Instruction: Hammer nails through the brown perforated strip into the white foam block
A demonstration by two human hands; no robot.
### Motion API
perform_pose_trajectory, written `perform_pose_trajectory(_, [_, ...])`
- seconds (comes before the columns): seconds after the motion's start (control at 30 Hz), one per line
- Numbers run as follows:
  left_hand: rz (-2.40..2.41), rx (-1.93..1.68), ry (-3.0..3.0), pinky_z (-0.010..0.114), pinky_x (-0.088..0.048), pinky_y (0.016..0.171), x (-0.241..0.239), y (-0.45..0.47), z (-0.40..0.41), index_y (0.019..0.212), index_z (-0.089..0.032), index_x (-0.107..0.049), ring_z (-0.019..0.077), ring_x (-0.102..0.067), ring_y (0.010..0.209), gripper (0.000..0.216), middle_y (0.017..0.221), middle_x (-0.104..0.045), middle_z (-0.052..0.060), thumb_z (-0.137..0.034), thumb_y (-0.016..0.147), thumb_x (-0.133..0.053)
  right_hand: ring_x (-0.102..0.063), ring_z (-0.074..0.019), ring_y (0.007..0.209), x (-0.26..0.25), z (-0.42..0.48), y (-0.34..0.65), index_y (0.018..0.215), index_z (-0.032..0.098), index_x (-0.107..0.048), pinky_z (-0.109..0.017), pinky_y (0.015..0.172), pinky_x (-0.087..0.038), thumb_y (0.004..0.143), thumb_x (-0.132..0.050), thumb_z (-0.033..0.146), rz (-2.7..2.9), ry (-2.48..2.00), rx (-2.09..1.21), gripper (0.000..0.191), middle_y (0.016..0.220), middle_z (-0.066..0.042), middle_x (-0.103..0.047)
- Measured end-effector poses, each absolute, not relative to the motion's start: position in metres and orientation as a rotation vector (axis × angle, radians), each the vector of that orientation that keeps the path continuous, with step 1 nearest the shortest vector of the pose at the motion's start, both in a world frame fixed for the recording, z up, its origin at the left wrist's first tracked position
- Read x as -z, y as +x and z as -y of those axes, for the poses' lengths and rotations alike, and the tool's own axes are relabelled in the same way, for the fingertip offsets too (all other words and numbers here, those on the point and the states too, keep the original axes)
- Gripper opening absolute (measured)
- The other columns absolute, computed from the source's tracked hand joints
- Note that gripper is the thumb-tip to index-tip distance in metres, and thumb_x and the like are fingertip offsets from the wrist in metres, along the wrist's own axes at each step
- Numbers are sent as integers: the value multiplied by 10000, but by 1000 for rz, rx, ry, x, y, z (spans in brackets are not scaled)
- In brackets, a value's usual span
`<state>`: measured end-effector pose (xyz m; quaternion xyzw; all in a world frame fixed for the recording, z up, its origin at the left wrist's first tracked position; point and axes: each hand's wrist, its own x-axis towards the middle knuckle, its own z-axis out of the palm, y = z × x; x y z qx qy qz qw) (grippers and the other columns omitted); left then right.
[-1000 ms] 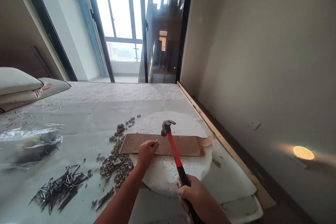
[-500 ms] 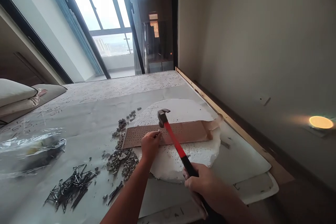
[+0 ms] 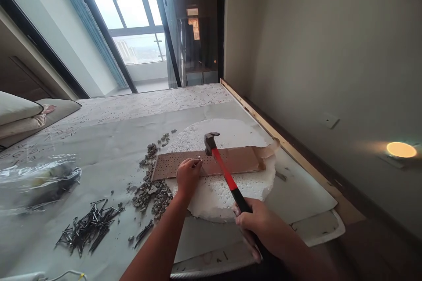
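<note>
My left hand [image 3: 187,176] pinches a small nail [image 3: 199,158] upright on a brown perforated board [image 3: 231,161]. The board lies across a round white foam slab [image 3: 227,186]. My right hand [image 3: 260,225] grips the black end of a red-handled hammer [image 3: 227,174]. The hammer's dark head [image 3: 210,139] hovers just right of and slightly above the nail, not touching it.
A heap of dark nails [image 3: 89,227] lies at the lower left, small grey rubble [image 3: 153,193] beside the board. A crumpled clear plastic bag [image 3: 36,182] sits at the left, pillows [image 3: 20,112] behind it. A wall [image 3: 329,52] with a wooden strip runs along the right.
The hammer head has lifted a little and shifted right of the nail. My left hand still pinches the nail on the board. The view has tilted slightly.
</note>
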<state>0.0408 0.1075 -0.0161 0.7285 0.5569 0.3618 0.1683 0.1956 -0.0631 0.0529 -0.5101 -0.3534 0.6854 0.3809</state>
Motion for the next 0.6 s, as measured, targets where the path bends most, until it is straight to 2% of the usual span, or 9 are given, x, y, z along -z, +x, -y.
perform_pose_trajectory(0.3, [-1550, -1006, 2174, 297, -428, 705, 21, 41, -106, 721, -195, -685, 196, -601, 789, 229, 772, -688, 56, -307, 814, -508, -338, -86, 237, -50, 63, 195, 691, 225, -371, -193, 289, -211, 634, -434, 236, 893, -1282, -1771, 86, 316, 106, -359])
perform_pose_trajectory(0.6, [-1557, -1004, 2234, 297, -428, 718, 26, 40, -105, 707, -201, -683, 183, -581, 770, 209, 752, -679, 50, -272, 818, -522, -277, -67, 219, -60, 63, 192, 696, 220, -383, -188, 285, -155, 641, -436, 240, 962, -1328, -1718, 78, 297, 111, -349])
